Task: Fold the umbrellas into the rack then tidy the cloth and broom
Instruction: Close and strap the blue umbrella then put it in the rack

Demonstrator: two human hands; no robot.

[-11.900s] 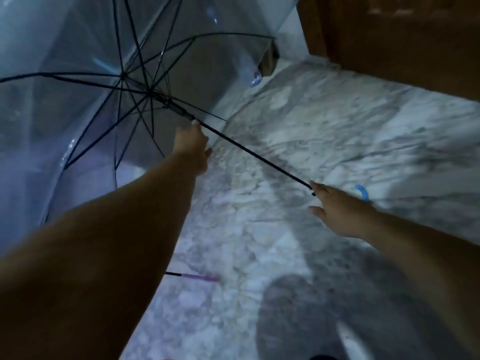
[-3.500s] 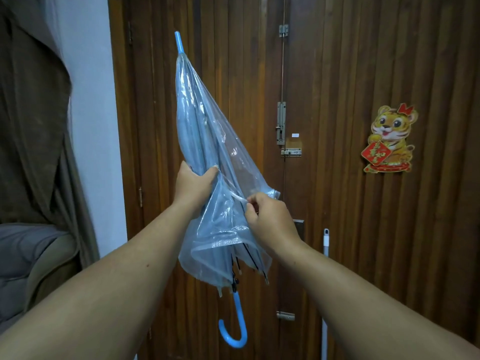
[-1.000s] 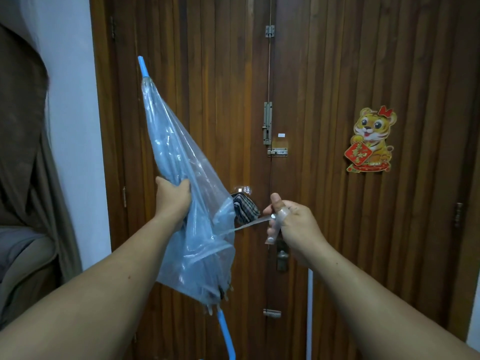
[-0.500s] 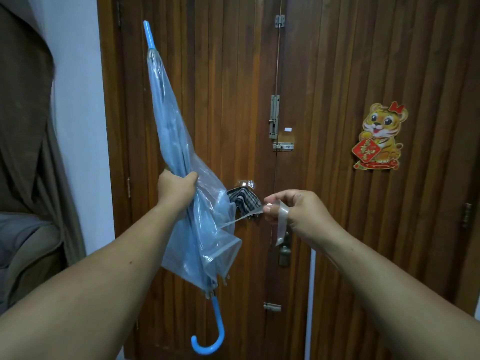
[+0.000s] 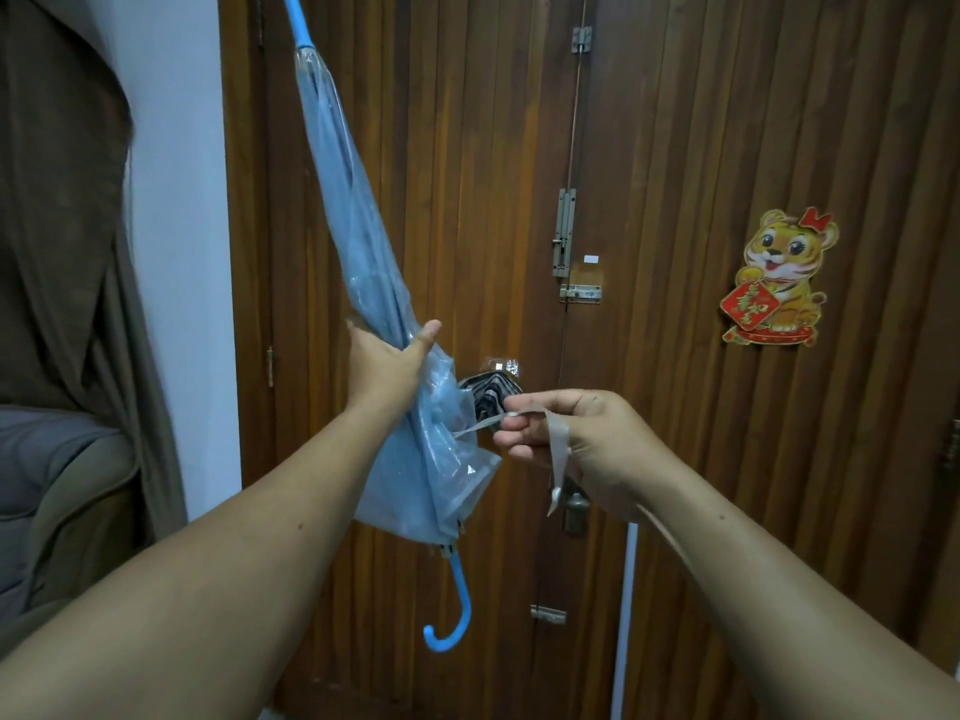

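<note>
A closed clear umbrella (image 5: 353, 210) with a blue tip and a blue hooked handle (image 5: 452, 615) is held tip-up, leaning left, before a wooden door. My left hand (image 5: 387, 363) grips its folded canopy near the middle. My right hand (image 5: 566, 439) pinches the umbrella's clear closing strap (image 5: 519, 415), stretched rightward from the canopy, its loose end hanging over my fingers. A dark checked cloth (image 5: 491, 394) hangs on a hook on the door behind the umbrella. A white pole (image 5: 626, 615), perhaps the broom's, leans against the door below my right wrist.
The wooden double door (image 5: 675, 148) fills the view, with a bolt latch (image 5: 569, 246), a handle with lock (image 5: 575, 509) and a tiger sticker (image 5: 776, 280). A white wall strip (image 5: 176, 200), brown curtain (image 5: 62, 200) and grey armchair (image 5: 52, 501) stand at the left.
The umbrella has tilted so its tip rises higher and leans left. My left hand has loosened a little around the canopy. My right hand keeps the strap pulled out to the right.
</note>
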